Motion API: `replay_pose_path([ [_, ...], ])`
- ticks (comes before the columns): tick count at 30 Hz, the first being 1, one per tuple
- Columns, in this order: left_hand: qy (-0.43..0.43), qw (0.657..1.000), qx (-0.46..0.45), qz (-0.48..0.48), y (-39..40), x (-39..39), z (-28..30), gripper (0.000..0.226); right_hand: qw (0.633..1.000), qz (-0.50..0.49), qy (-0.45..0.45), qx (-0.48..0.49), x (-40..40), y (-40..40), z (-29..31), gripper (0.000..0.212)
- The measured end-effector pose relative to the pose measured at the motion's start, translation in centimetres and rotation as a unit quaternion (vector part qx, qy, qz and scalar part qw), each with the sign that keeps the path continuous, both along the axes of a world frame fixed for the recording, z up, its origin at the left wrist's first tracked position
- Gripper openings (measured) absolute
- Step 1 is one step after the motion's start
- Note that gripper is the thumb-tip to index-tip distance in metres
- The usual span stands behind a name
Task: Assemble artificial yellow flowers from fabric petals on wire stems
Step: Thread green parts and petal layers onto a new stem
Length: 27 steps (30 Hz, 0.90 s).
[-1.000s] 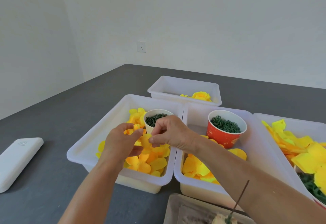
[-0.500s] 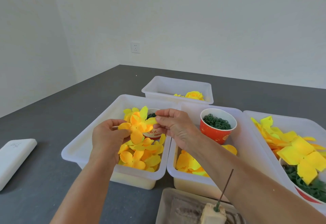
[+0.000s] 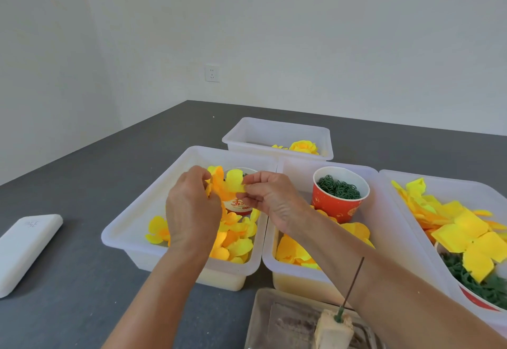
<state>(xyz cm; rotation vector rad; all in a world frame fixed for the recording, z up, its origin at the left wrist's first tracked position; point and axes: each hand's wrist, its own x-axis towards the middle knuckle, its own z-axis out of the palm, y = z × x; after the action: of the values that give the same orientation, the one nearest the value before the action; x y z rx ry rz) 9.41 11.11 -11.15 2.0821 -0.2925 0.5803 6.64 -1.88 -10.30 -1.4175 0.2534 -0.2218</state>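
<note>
Beside the red cup, the rightmost bin runs off the frame's right edge, while the left hand hides the white cup's left side.

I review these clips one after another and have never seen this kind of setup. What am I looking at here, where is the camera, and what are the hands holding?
No machine here: a person works with bare hands, filmed by one camera worn on the head, looking forward and down. On the grey table stand white bins of yellow petals, a red cup of green rings, and a white flat case at the left. In front, a thin stem stands upright in a block. The left hand and the right hand together pinch a small bunch of petals above the left bin.
</note>
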Motion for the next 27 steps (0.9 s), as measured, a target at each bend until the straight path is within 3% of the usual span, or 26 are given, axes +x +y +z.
replay_pose_path([
  [4, 0.065, 0.996, -0.032, -0.045, -0.6, 0.2, 0.2, 0.026, 0.972, 0.035, -0.056, -0.227, -0.7, 0.6, -0.2, 0.031],
  [7, 0.101, 0.988, -0.075, -0.093, -0.9, 0.0, 0.5, 0.016, 0.911, -0.001, -0.096, -0.400, -0.9, 0.9, 0.0, 0.023],
  [10, 0.111, 0.986, -0.082, -0.094, -1.0, -0.2, 0.6, 0.009, 0.863, -0.033, -0.103, -0.494, -0.9, 0.7, 0.0, 0.011],
  [12, 0.115, 0.985, -0.084, -0.093, -1.1, -0.4, 0.5, 0.005, 0.874, -0.038, -0.087, -0.476, -0.8, 0.4, -0.3, 0.013],
  [15, 0.141, 0.978, -0.117, -0.095, -1.3, -0.6, 0.4, 0.009, 0.931, -0.041, -0.033, -0.360, -0.9, 0.0, -0.4, 0.010],
  [18, 0.200, 0.958, -0.180, -0.102, -1.5, -0.4, 0.5, 0.017, 0.962, -0.028, 0.010, -0.272, -0.9, -0.2, -0.6, 0.021],
  [22, 0.267, 0.920, -0.253, -0.136, -1.6, -0.4, 0.9, 0.014, 0.987, -0.019, 0.011, -0.162, -1.0, -0.5, -0.6, 0.005],
  [24, 0.233, 0.942, -0.204, -0.131, -1.7, -0.3, 0.8, 0.010, 0.988, -0.035, 0.008, -0.152, -1.1, -0.6, -0.5, 0.006],
  [27, 0.107, 0.992, -0.032, -0.065, -1.8, -0.3, 0.4, 0.010, 0.960, -0.074, -0.021, -0.271, -1.0, -0.4, -0.8, 0.010],
])
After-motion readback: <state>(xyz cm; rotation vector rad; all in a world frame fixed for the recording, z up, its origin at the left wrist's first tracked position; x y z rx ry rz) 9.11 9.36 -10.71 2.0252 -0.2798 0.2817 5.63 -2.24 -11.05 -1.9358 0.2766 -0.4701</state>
